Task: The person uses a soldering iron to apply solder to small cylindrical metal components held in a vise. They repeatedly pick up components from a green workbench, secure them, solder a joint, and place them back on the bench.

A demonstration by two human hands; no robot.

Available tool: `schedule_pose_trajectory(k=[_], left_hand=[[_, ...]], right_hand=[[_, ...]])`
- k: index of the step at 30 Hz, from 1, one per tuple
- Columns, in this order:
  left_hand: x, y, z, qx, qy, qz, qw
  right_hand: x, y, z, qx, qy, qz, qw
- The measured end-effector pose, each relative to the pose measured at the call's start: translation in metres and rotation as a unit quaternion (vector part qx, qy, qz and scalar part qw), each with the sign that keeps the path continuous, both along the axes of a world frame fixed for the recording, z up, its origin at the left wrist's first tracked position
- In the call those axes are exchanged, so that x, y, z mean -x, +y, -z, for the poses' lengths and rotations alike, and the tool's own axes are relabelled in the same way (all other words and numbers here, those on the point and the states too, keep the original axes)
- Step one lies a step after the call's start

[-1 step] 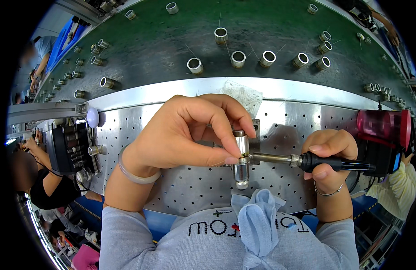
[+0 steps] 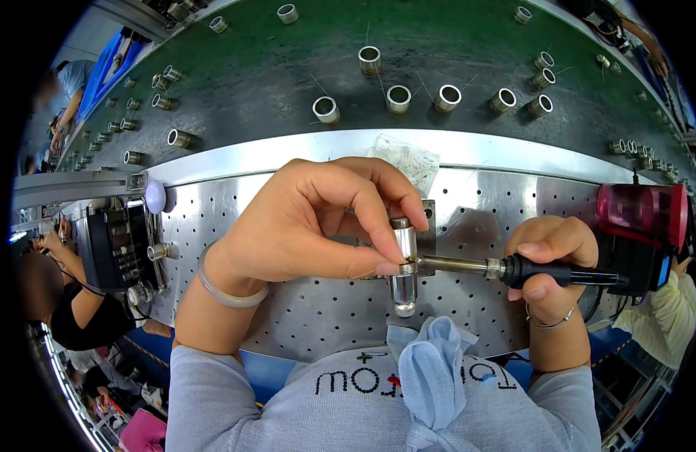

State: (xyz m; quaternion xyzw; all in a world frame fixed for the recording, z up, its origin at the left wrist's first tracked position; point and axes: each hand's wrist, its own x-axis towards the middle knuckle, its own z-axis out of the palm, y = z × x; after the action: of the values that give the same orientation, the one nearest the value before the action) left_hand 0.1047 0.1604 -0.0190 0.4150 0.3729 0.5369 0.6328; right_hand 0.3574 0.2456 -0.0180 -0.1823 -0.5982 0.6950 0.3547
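My left hand [image 2: 325, 218] is closed around the upper part of a shiny metal cylinder [image 2: 403, 286]. Its thumb and index fingertip meet at the cylinder's left side, where a thin wire [image 2: 363, 273] pokes out along the thumb; exactly what the fingertips pinch is partly hidden. To the right, my right hand [image 2: 555, 260] is wrapped around the black handle of a soldering iron [image 2: 525, 271]. The iron's tip touches or nearly touches the dark seam at the cylinder's middle. Behind the cylinder a small metal block [image 2: 428, 226] partly shows on the bench.
Beneath lies a perforated metal bench plate [image 2: 302, 324]. Past its edge, a green belt [image 2: 242, 83] carries several short metal tubes, some with thin wires. A dirty white pad [image 2: 408, 160] sits at that edge. Right are a pink clear container [image 2: 642, 215] and a black unit [image 2: 648, 264]. Other people work at both sides.
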Motion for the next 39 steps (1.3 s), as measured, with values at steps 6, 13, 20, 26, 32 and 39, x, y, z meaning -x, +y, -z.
schedule_pose_trajectory(k=[6, 13, 20, 26, 32, 39], left_hand=[[0.0, 0.001, 0.001, -0.006, 0.005, 0.003, 1.0], [-0.001, 0.002, 0.0, 0.001, 0.003, 0.005, 1.0], [0.001, 0.003, -0.001, 0.051, -0.035, 0.028, 0.998], [0.002, 0.003, -0.003, 0.099, -0.044, 0.048, 0.993], [0.002, 0.004, -0.007, 0.106, -0.026, 0.048, 0.993], [-0.001, 0.006, -0.011, 0.138, -0.015, 0.041, 0.989]], right_hand=[[0.0, 0.001, 0.001, -0.006, 0.0, 0.001, 1.0], [0.0, 0.001, -0.001, 0.0, -0.007, -0.003, 1.0], [-0.001, 0.002, 0.0, -0.024, -0.018, 0.01, 0.999], [-0.002, 0.003, 0.002, -0.02, 0.0, 0.002, 1.0], [-0.001, 0.005, 0.0, -0.029, -0.003, -0.006, 1.0], [0.0, 0.004, -0.002, -0.047, -0.002, -0.002, 0.999]])
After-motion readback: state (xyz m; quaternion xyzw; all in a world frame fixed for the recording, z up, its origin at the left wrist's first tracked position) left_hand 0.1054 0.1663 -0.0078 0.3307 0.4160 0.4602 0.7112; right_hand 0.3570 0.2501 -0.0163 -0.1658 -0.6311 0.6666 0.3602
